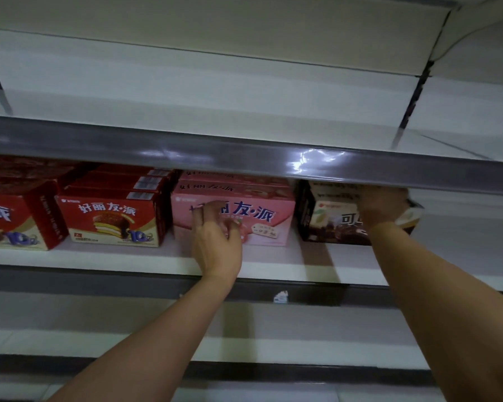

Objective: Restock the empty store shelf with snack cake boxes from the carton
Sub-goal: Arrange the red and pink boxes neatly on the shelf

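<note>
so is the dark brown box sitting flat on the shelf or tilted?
Tilted: the dark brown box is skewed, its right end raised in the right hand.

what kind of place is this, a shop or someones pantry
Most likely a shop aisle. Tiered white metal shelves carry a glossy price-tag rail along the front edge, and identical snack cake boxes face outward in rows: red boxes, pink boxes, and a dark box being set in by the right hand.

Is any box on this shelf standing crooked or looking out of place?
Yes. The brown box, gripped by the right hand, sits tilted and turned, not square to the shelf edge like the pink box and the red boxes.
</note>
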Demonstrator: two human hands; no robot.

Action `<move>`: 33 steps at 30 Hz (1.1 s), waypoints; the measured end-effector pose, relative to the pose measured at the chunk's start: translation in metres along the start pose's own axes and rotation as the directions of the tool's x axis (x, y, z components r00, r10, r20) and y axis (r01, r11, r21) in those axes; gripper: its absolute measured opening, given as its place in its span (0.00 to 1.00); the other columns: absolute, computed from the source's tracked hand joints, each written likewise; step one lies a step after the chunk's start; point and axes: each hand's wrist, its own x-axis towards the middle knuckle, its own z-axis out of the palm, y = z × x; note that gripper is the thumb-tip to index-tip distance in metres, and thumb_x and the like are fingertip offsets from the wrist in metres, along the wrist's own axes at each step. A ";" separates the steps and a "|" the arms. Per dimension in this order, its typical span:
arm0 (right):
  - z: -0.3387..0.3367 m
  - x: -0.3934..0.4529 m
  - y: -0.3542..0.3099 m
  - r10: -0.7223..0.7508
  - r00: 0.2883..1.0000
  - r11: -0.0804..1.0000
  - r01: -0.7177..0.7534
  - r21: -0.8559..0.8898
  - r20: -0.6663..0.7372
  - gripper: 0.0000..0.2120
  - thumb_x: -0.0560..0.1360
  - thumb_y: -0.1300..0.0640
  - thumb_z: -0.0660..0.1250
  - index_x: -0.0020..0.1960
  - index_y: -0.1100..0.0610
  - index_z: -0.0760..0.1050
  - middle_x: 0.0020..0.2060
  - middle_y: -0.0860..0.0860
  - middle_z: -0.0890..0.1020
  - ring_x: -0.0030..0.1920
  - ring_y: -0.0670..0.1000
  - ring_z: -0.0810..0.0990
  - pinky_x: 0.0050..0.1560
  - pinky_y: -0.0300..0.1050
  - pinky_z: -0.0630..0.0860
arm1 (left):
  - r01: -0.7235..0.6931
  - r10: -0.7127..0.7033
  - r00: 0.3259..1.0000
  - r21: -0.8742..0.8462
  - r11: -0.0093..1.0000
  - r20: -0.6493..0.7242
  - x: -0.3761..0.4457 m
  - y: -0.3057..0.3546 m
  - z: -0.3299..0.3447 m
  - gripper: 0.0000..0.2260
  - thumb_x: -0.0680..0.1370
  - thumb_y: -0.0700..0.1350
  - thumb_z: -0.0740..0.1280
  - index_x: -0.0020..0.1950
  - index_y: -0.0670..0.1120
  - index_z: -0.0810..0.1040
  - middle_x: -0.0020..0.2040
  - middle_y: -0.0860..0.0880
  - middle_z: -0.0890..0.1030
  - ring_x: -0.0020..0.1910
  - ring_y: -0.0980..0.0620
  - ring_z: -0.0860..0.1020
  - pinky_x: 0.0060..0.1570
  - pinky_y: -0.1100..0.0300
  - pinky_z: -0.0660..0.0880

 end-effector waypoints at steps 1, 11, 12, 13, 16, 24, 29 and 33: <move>-0.007 0.012 0.017 0.047 0.999 0.998 -0.047 -0.043 -0.007 0.21 0.78 0.53 0.54 0.60 0.68 0.73 0.59 0.66 0.76 0.62 0.64 0.72 0.61 0.55 0.68 | -0.005 0.005 1.000 -0.021 1.000 0.007 -0.008 0.008 0.007 0.14 0.74 0.35 0.65 0.59 0.41 0.75 0.57 0.42 0.74 0.48 0.44 0.76 0.44 0.57 0.70; -0.031 0.092 0.126 0.078 0.909 0.972 -0.160 0.170 0.409 0.25 0.82 0.46 0.53 0.64 0.67 0.72 0.64 0.61 0.74 0.62 0.62 0.73 0.61 0.49 0.67 | -0.014 0.034 0.988 -0.130 0.991 0.152 -0.086 0.073 0.098 0.15 0.75 0.35 0.63 0.61 0.45 0.75 0.57 0.45 0.77 0.51 0.49 0.76 0.49 0.60 0.72; -0.031 0.095 0.126 0.062 0.897 0.963 -0.170 0.211 0.438 0.23 0.82 0.47 0.53 0.60 0.66 0.73 0.60 0.61 0.75 0.56 0.60 0.74 0.58 0.48 0.67 | -0.013 0.036 0.984 -0.130 0.991 0.175 -0.087 0.077 0.105 0.18 0.75 0.35 0.63 0.65 0.45 0.73 0.60 0.45 0.75 0.55 0.49 0.74 0.53 0.63 0.68; -0.031 0.095 0.124 0.050 0.879 0.938 -0.204 0.279 0.475 0.20 0.82 0.47 0.54 0.57 0.62 0.73 0.56 0.59 0.75 0.51 0.58 0.74 0.54 0.46 0.67 | -0.021 0.045 0.980 -0.126 0.992 0.195 -0.087 0.080 0.109 0.21 0.76 0.36 0.64 0.68 0.45 0.71 0.64 0.45 0.73 0.60 0.49 0.73 0.56 0.67 0.65; -0.027 0.094 0.132 0.043 0.785 0.774 -0.417 0.477 0.618 0.19 0.80 0.42 0.56 0.58 0.55 0.75 0.52 0.53 0.79 0.48 0.52 0.77 0.53 0.45 0.70 | -0.011 0.033 0.960 -0.079 0.997 0.278 -0.090 0.079 0.123 0.28 0.78 0.41 0.65 0.76 0.44 0.59 0.73 0.44 0.63 0.69 0.46 0.67 0.63 0.66 0.60; -0.004 0.098 0.143 -0.156 0.662 0.475 -0.600 0.643 0.733 0.24 0.80 0.40 0.52 0.63 0.54 0.75 0.57 0.55 0.82 0.57 0.54 0.81 0.57 0.48 0.77 | 0.150 -0.104 0.913 -0.089 0.985 0.394 -0.073 0.077 0.148 0.32 0.81 0.52 0.60 0.79 0.49 0.47 0.78 0.49 0.54 0.75 0.48 0.58 0.70 0.56 0.59; 0.000 0.097 0.140 -0.166 0.646 0.428 -0.633 0.645 0.745 0.22 0.81 0.42 0.54 0.63 0.56 0.75 0.59 0.58 0.80 0.59 0.57 0.79 0.61 0.52 0.73 | 0.248 -0.136 0.908 -0.245 0.937 0.396 -0.069 0.080 0.164 0.32 0.79 0.53 0.62 0.79 0.50 0.51 0.73 0.49 0.65 0.71 0.49 0.66 0.70 0.56 0.62; 0.002 0.096 0.139 -0.137 0.646 0.408 -0.654 0.637 0.751 0.19 0.81 0.43 0.55 0.57 0.55 0.77 0.53 0.57 0.82 0.53 0.56 0.81 0.57 0.50 0.75 | 0.254 -0.162 0.929 -0.252 0.934 0.333 -0.069 0.079 0.172 0.41 0.68 0.61 0.62 0.77 0.49 0.55 0.71 0.46 0.67 0.70 0.47 0.67 0.69 0.46 0.65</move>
